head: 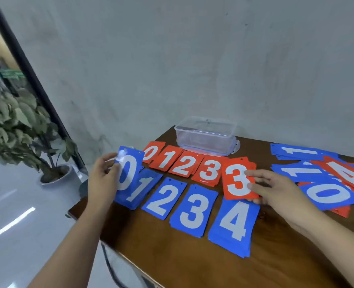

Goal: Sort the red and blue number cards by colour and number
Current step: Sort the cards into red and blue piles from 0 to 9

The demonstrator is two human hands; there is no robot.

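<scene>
Left hand (102,175) pinching a blue 0 card (128,171) by its left edge, thumb on the printed face and the other fingers behind. Held tilted above the table, overlapping the blue 1 pile (140,190) at the left end of the near row.

Right hand (275,188) gripping a red 3 card (237,180) at its right edge, index finger stretched across the white numeral, the remaining fingers curled at the lower right corner. Positioned at the right end of the far row, just beside the red 3 pile (208,172) and over further red cards showing behind it.

Far row, left to right: red 0 pile (151,153), red 1 pile (167,161), red 2 pile (185,166), then the red 3s. Near row: blue 1s, blue 2 pile (164,197), blue 3 pile (193,209), blue 4 pile (233,224).

To the right, well apart from both rows, a mixed heap of red and blue cards (327,194).

All on a dark wooden table (172,256) against a grey wall (192,59), with a clear plastic container (206,134) at the back edge, touching the red row. Left of the table, a potted plant (16,125) on a pale glossy floor (16,215).
</scene>
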